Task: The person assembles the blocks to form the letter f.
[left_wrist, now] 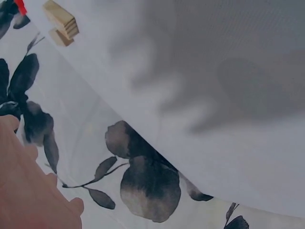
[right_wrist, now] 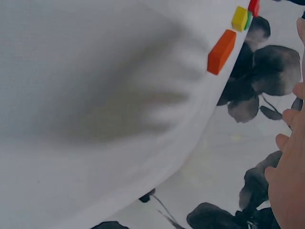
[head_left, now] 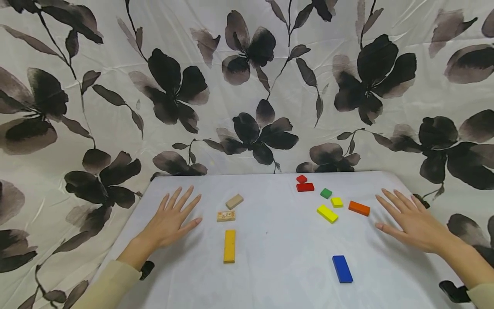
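My left hand (head_left: pixel 168 219) hovers over the left side of the white table with its fingers spread and holds nothing. Nearest to it are a patterned wooden block (head_left: pixel 226 216), a plain beige block (head_left: pixel 234 201) and a long mustard-yellow block (head_left: pixel 229 246). On the right, my right hand (head_left: pixel 414 220) is spread above its own shadow, also holding nothing. An orange block (head_left: pixel 359 208) lies just left of its fingertips. Beyond that are a yellow bar (head_left: pixel 327 213), a small yellow block (head_left: pixel 337 202) and a green block (head_left: pixel 326 193).
Two red pieces, a bar (head_left: pixel 305 187) and a small angular one (head_left: pixel 302 178), lie by the back edge of the table (head_left: pixel 270 274). A blue block (head_left: pixel 342 269) lies nearer the front. Behind the table hangs a flower-printed cloth (head_left: pixel 247 64).
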Action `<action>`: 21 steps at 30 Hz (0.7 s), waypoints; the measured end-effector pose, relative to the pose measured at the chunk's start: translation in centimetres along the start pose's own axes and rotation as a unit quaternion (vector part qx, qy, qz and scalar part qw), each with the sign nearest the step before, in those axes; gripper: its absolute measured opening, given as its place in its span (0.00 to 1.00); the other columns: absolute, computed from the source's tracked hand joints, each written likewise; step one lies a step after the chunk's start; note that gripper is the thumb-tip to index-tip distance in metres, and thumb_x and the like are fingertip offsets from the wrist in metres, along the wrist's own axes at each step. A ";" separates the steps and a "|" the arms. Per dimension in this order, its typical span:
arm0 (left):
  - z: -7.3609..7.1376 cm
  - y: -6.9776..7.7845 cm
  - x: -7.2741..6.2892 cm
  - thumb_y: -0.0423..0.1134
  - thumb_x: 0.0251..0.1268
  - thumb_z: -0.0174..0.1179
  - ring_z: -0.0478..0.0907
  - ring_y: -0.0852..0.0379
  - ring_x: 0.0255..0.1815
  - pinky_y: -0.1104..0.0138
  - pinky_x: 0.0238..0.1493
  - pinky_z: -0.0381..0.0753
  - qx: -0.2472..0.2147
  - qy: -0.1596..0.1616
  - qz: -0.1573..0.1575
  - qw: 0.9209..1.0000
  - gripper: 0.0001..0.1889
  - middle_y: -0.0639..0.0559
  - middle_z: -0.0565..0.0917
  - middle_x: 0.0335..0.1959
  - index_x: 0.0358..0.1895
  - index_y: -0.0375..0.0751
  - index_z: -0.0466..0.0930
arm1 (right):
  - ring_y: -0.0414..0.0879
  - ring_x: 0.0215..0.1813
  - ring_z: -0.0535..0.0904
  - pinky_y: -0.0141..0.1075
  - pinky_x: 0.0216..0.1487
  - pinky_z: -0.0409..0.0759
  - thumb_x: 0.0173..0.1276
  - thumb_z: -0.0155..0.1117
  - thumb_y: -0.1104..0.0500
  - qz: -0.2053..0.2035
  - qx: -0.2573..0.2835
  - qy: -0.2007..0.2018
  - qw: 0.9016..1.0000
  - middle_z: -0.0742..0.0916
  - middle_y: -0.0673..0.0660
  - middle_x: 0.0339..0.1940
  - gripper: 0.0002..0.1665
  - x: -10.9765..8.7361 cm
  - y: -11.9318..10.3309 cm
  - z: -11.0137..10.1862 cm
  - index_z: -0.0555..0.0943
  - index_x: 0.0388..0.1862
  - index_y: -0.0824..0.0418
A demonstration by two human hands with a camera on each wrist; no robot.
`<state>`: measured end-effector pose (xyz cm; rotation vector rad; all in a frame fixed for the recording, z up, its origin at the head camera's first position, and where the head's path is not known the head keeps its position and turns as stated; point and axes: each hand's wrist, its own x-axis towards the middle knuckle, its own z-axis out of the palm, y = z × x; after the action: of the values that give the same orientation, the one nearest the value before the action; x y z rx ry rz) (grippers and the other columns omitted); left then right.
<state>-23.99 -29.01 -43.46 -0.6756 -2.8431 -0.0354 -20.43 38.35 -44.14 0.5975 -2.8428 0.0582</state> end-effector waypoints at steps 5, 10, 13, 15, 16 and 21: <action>0.1 0.1 -0.2 0.69 0.76 0.44 0.38 0.37 0.84 0.36 0.77 0.38 -0.002 -0.021 -0.002 1.000 0.40 0.48 0.44 0.86 0.83 0.54 0.54 | 0.63 0.85 0.41 0.53 0.77 0.16 0.73 0.61 0.36 -0.007 0.015 0.000 1.000 0.56 0.63 0.85 0.52 -0.2 -0.4 0.2 0.51 0.86 0.54; 0.3 0.5 -0.6 0.68 0.76 0.44 0.38 0.36 0.84 0.35 0.77 0.38 -0.009 -0.023 -0.002 1.000 0.39 0.47 0.45 0.86 0.83 0.54 0.55 | 0.63 0.85 0.41 0.51 0.77 0.16 0.72 0.63 0.36 -0.009 0.037 -0.006 0.999 0.56 0.62 0.85 0.52 -0.4 -1.0 0.4 0.52 0.85 0.53; 0.4 0.9 -0.9 0.67 0.77 0.45 0.39 0.36 0.84 0.34 0.77 0.40 -0.015 -0.013 0.002 1.000 0.38 0.46 0.46 0.85 0.83 0.53 0.56 | 0.62 0.85 0.40 0.48 0.76 0.15 0.72 0.62 0.36 -0.013 0.046 -0.010 0.999 0.56 0.62 0.85 0.53 -0.5 -1.3 0.4 0.49 0.86 0.51; 0.3 1.0 -1.0 0.66 0.77 0.47 0.40 0.36 0.84 0.34 0.77 0.40 -0.018 -0.007 0.004 1.000 0.38 0.46 0.47 0.85 0.82 0.53 0.56 | 0.62 0.85 0.41 0.47 0.77 0.16 0.72 0.63 0.36 -0.015 0.050 -0.010 0.999 0.56 0.62 0.85 0.53 -0.5 -1.5 0.5 0.50 0.86 0.51; 0.3 1.1 -1.0 0.66 0.77 0.47 0.40 0.36 0.84 0.34 0.77 0.41 -0.018 -0.005 0.005 1.000 0.38 0.46 0.47 0.85 0.82 0.53 0.56 | 0.63 0.85 0.41 0.47 0.77 0.16 0.72 0.62 0.35 -0.015 0.051 -0.012 0.999 0.56 0.62 0.84 0.53 -0.5 -1.6 0.5 0.49 0.86 0.51; 0.3 1.3 -1.3 0.67 0.77 0.45 0.41 0.35 0.84 0.35 0.77 0.40 -0.015 -0.016 -0.003 1.000 0.38 0.47 0.47 0.85 0.83 0.54 0.56 | 0.66 0.83 0.45 0.51 0.77 0.17 0.71 0.63 0.34 -0.013 0.058 -0.024 0.998 0.58 0.64 0.83 0.53 -0.4 -2.1 0.6 0.53 0.85 0.54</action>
<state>-22.34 -28.34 -44.02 -0.6797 -2.8800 -0.0694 -19.42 36.55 -44.84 0.6673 -2.8922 0.2094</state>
